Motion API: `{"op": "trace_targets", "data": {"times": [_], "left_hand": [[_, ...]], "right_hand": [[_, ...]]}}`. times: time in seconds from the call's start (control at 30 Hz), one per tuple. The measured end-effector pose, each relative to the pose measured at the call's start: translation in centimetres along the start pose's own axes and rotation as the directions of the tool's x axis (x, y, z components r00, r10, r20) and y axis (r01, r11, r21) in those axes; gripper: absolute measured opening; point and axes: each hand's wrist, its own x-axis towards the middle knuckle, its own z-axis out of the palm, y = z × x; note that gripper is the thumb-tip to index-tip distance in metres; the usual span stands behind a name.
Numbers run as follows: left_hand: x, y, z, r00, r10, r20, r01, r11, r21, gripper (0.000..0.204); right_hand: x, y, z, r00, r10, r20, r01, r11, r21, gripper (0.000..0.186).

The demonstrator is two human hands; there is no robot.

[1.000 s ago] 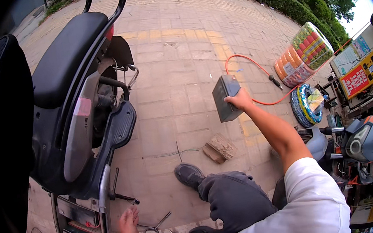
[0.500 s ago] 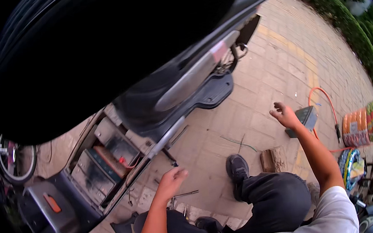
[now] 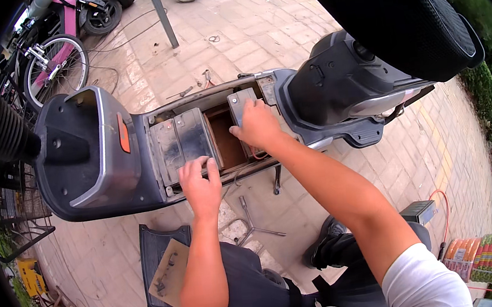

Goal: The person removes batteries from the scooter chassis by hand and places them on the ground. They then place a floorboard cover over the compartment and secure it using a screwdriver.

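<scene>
An electric scooter (image 3: pixel 312 95) lies across the view with its floor compartment uncovered. Grey batteries (image 3: pixel 181 139) fill the compartment's left part, and another grey battery (image 3: pixel 240 99) is on the right. Between them is a brown-lined gap (image 3: pixel 227 143). My right hand (image 3: pixel 260 127) is over the right battery, thumb apart from the fingers; its fingertips are at the battery's top, partly hidden. At the near edge of the left batteries is my left hand (image 3: pixel 201 182), with thumb and bent fingers apart and nothing visible in them.
A three-armed wrench (image 3: pixel 250 224) lies on the paving before the scooter. Beside my left forearm are a black floor mat (image 3: pixel 150 238) and a brown board (image 3: pixel 173 268) bearing small parts. A dark box (image 3: pixel 421 212) with an orange cable stands right. Bicycles (image 3: pixel 57 71) stand far left.
The view has swung toward the scooter, bringing its compartment to the middle. Both hands, earlier held apart in the air, are now at the batteries.
</scene>
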Motion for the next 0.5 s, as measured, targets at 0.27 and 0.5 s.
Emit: {"op": "trace_targets", "data": {"times": [0.27,0.5], "left_hand": [[2.1,-5.3,0.6,0.986,0.164,-0.014,-0.152,0.943,0.296,0.034],[2.3,-5.8,1.9,0.993,0.119,0.022,-0.120,0.936,0.332,0.041]], "right_hand": [[2.6,-2.4,3.0,0.927,0.368,-0.069,-0.372,0.926,-0.069,0.100],[3.1,-3.0,3.8,0.857,0.509,0.078,-0.513,0.858,0.034,0.110]]}}
